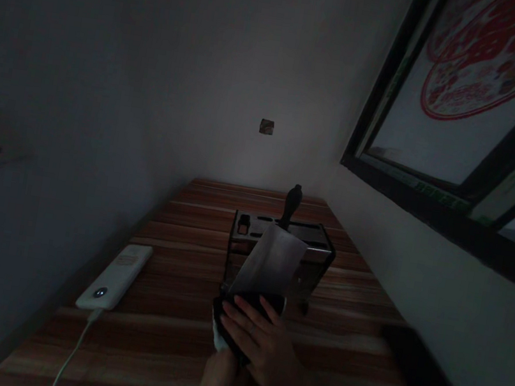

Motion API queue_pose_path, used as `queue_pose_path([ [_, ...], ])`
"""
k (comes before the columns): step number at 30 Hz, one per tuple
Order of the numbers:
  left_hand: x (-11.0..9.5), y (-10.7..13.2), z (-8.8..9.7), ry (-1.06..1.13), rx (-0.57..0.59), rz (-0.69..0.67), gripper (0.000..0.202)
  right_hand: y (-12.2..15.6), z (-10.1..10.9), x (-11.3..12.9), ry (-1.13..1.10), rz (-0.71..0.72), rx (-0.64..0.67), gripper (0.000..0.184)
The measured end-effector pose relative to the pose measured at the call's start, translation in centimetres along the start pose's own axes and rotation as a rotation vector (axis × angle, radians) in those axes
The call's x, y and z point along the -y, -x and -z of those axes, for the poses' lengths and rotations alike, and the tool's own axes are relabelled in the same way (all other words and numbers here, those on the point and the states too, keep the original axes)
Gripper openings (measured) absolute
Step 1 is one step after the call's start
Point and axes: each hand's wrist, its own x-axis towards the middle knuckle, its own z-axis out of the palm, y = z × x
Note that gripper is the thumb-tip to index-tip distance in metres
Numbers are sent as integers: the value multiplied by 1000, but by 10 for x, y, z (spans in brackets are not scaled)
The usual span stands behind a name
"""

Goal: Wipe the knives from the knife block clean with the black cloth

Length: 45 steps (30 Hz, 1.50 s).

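Observation:
A cleaver with a broad, pale blade (274,260) stands tilted in front of the knife block, its lower end covered by a black, flat piece (236,338) that looks like cloth. My right hand (264,342) presses over this black piece, fingers bent across it and slightly apart. Below it, my left hand (223,363) reaches up from underneath; its fingers are hidden. Something white, perhaps cloth, shows at the left edge of the black piece. Just behind the blade is the knife block (314,234), with a slotted metal top and see-through sides. A black knife handle (293,201) sticks up from it.
A white power bank (116,278) with a lit display and a cable (71,352) lies left on the striped wooden table (168,334). Walls close in on the left and back. A dark-framed window (407,190) and a long dark object (424,373) are at right.

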Motion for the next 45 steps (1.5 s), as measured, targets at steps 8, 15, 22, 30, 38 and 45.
queue_pose_path([
  [8,5,4,-3,98,25,-114,42,-14,11,-26,102,-76,-113,48],
  [15,-1,4,-1,66,43,-82,38,-26,28,-49,90,-195,-113,56],
  [22,-1,6,1,43,64,-44,45,-39,43,-68,104,-268,-188,59],
  [30,-7,7,3,48,44,-37,42,-42,42,-72,131,-275,-261,55],
  [38,-2,5,0,64,60,-69,44,-29,27,-49,102,-231,-188,52],
  [45,11,0,-7,29,92,-93,40,-6,5,-10,90,-84,-85,50],
])
